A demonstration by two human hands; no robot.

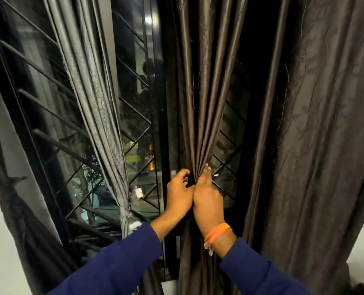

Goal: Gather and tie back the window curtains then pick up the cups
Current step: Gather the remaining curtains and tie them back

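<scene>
Now both hands met at the middle of the brown curtain (pixel 200 116). The left hand (pixel 180 194) had its fingers curled round the bunched cloth, and the right hand (pixel 207 201) squeezed the same bunch just beside it. They probably held it tight so the folds would stay together for tying. That cloth looked smooth and shiny, with long folds and faint stitched swirls. The grey curtain (pixel 96 116) on the left was already knotted low down. It looked thinner and a bit crinkly. No cups showed anywhere.
</scene>
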